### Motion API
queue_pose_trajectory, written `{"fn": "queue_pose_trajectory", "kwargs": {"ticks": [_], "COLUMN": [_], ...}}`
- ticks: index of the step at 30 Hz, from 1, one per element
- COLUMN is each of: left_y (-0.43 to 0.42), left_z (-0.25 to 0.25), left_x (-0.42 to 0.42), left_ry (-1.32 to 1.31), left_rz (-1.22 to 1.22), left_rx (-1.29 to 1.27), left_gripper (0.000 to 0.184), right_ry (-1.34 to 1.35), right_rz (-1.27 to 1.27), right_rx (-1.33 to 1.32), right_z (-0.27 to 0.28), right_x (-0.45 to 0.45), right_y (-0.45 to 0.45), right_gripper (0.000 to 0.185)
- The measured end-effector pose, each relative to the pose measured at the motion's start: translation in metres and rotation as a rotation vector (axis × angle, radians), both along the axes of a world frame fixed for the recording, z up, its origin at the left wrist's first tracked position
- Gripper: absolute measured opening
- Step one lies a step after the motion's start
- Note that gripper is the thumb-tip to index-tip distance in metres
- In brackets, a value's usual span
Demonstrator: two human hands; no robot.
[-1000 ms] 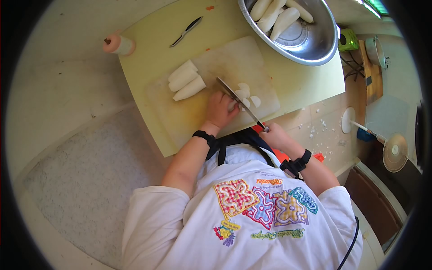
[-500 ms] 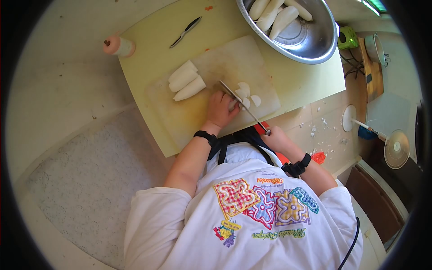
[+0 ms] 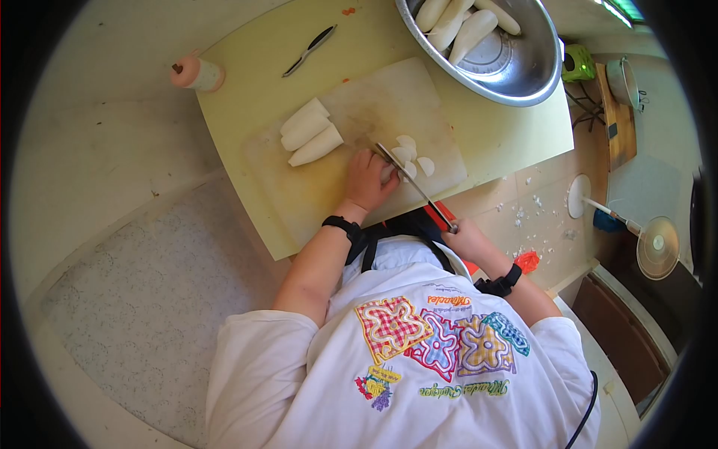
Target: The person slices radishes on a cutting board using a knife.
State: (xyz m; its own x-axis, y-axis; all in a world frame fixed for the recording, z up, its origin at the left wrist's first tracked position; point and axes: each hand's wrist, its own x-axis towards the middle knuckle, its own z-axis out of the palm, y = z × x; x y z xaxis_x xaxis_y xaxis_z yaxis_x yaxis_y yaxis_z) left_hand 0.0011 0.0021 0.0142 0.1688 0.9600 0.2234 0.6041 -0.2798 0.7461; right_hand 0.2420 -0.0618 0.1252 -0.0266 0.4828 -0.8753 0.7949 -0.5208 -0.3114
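Left hand (image 3: 365, 182) curled closed over a daikon piece (image 3: 387, 174), pressing it to the cutting board (image 3: 419, 84), near the middle of its near edge; fingers largely hide the piece; right hand (image 3: 467, 241) closed round the handle of a kitchen knife (image 3: 419, 188), blade slanting away to the far left, just beside the fingertips; cannot tell whether the edge is in the flesh.

Pale daikon slices (image 3: 426, 166) lie right of the blade; cut daikon lengths (image 3: 315, 145) rest side by side on the board's left part; whole daikons (image 3: 473, 37) sit in a metal basin (image 3: 540, 69), far right on the worktop (image 3: 508, 146); a black-and-silver utensil (image 3: 310, 51) lies beyond the board, far left.

Step in hand, as judged: slicing the held piece crosswise; the next stroke calls for a steady left grip, fingertips tucked behind the blade.
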Motion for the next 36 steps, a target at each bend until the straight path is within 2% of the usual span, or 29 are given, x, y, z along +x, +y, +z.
{"fn": "queue_pose_trajectory", "kwargs": {"ticks": [9,15,21,36], "left_y": [-0.001,0.0,0.0,-0.001], "left_z": [-0.007,-0.011,-0.01,-0.012], "left_x": [0.001,0.001,0.002,0.001], "left_ry": [0.009,-0.023,-0.027,-0.005], "left_rz": [-0.009,0.001,0.002,0.011], "left_rx": [0.004,0.043,0.058,0.042], "left_gripper": [0.025,0.026,0.026,0.025], "right_ry": [-0.007,-0.042,-0.029,-0.08], "right_rz": [-0.047,0.012,-0.045,-0.163], "right_rx": [-0.022,-0.02,-0.021,-0.2], "right_z": [0.003,0.011,0.003,0.053], "right_x": [0.021,0.026,0.033,0.04], "right_y": [-0.021,-0.03,-0.037,-0.007], "right_gripper": [0.023,0.027,0.027,0.029]}}
